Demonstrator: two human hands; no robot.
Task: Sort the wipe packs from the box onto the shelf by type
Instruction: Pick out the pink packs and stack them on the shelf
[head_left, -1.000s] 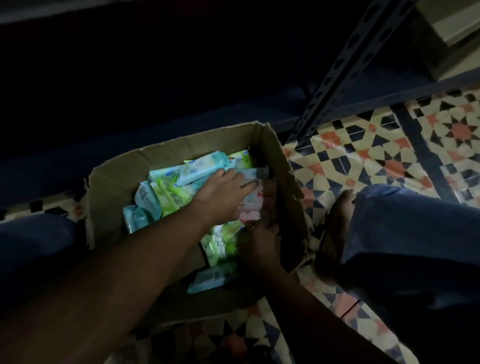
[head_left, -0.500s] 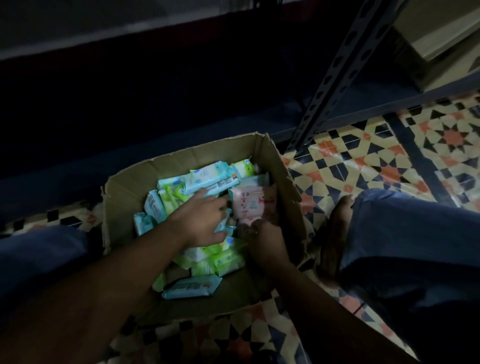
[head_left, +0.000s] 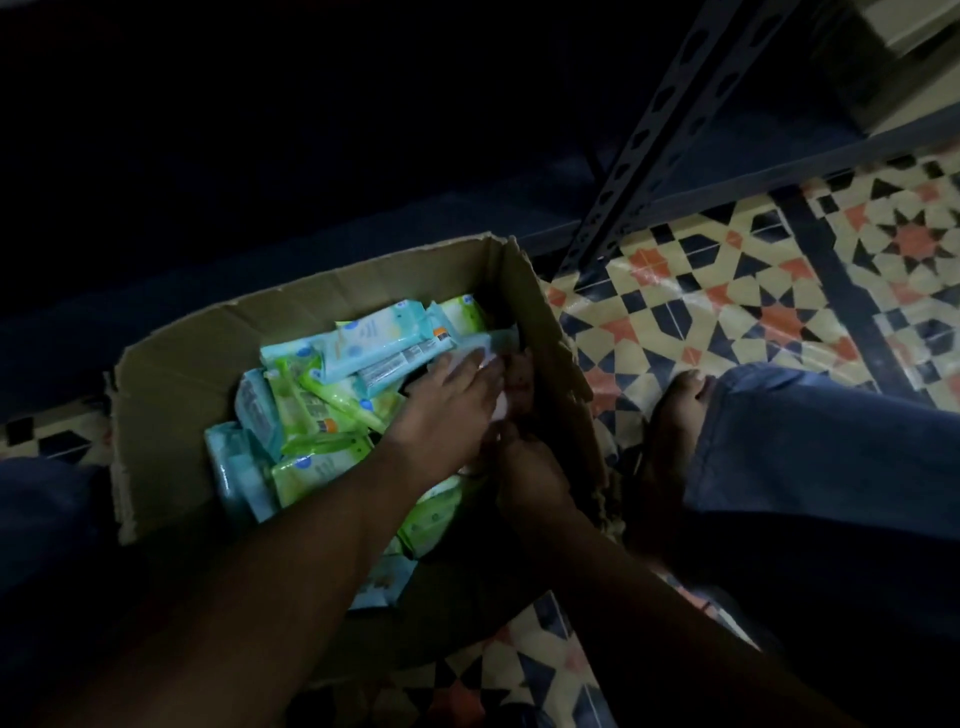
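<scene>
Wipe packs (head_left: 358, 395) in pale blue and lime green wrappers lie jumbled inside an open cardboard box (head_left: 171, 384) that sits on a patterned tile floor (head_left: 727, 301). One long pale blue pack (head_left: 384, 340) lies slantwise on top of the pile toward the far wall of the box, with green packs (head_left: 317, 462) under and beside it. The left hand (head_left: 447, 410) reaches across the pile to the box's right side, its fingers laid fairly straight over a whitish pack (head_left: 488, 353) there; whether they grip it I cannot tell. The right hand (head_left: 530, 467) sits just beside it, near the right wall of the box, fingers curled in toward the same spot, but the dim light hides what, if anything, they hold. A bare foot (head_left: 675, 431) rests on the floor just right of the box, with a blue trouser leg (head_left: 831, 467) above it. A dark perforated metal shelf upright (head_left: 654, 140) rises from the floor beyond the box, and a low shelf rail (head_left: 779, 176) runs off to the right.
</scene>
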